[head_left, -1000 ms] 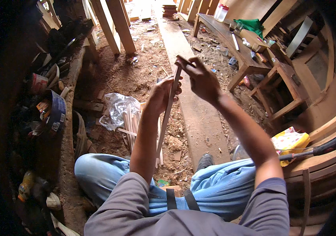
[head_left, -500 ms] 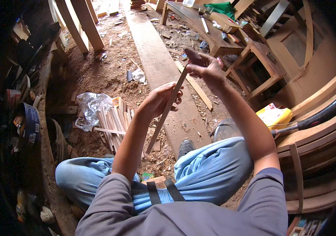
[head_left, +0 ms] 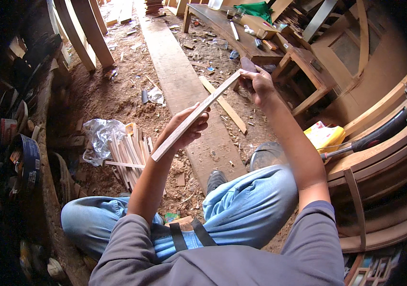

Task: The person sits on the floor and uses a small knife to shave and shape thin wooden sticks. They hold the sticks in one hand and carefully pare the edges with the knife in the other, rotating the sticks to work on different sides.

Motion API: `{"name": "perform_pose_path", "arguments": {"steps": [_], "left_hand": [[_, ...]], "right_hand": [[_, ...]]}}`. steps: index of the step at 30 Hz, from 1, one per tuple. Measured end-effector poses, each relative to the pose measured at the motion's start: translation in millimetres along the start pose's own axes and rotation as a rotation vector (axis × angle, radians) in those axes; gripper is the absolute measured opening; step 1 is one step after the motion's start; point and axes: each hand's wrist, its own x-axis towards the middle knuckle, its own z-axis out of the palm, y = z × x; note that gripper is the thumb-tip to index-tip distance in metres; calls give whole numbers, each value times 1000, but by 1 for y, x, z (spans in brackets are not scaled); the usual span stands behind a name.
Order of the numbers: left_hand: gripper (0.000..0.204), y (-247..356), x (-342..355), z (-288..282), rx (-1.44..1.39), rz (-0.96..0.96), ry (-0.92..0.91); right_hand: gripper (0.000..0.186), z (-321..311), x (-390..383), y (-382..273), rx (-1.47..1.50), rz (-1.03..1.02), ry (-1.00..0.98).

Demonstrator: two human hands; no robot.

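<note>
Littered brown floor spread below the wooden strip, which the left hand held in curled fingers toward its near-left end, while the right hand gripped a dark brown piece at its far-right end. Steady support and light, level contact seemed best, since the strip looked slim, pale and straight-edged.
</note>
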Motion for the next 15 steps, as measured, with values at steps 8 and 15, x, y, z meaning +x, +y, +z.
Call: {"name": "perform_pose_path", "arguments": {"steps": [8,15], "left_hand": [[38,3,1,4,-33,-48,123],[29,3,-1,7,-13,16,128]], "right_hand": [[39,17,-3,31,-216,-38,-14],[24,18,-14,33,-998,-589,-75]]}}
